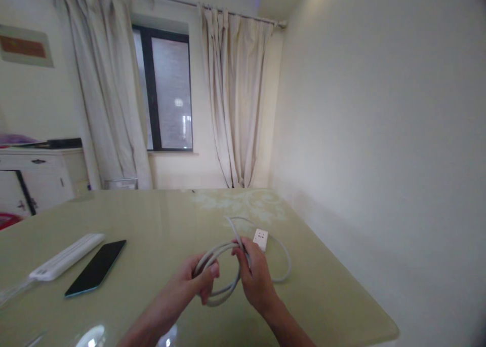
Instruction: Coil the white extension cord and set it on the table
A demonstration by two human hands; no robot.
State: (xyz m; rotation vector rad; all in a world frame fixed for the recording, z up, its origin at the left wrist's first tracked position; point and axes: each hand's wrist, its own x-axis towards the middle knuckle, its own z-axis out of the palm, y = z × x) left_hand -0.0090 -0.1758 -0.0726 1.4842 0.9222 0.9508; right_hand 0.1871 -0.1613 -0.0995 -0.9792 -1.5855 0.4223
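Note:
Both hands hold a coiled grey power cord (223,300) above the table. My left hand (197,278) is closed around the left side of the loops, thumb on top. On the right side of the coil, my right hand (255,276) pinches the strands between thumb and fingers. A loose length of the cord runs from the right hand, curving over the table on the far side and to the right. Just beyond the right hand lies a small white socket block (260,239), its outlet holes facing up; its lower edge is partly hidden behind the hand.
On the left of the glossy greenish table (159,220) lie a white power strip (68,256) and a dark phone (96,268). A wall (372,149) borders the table's right side. Curtains (239,93) and a window stand beyond, with a white cabinet (49,169) at the far left.

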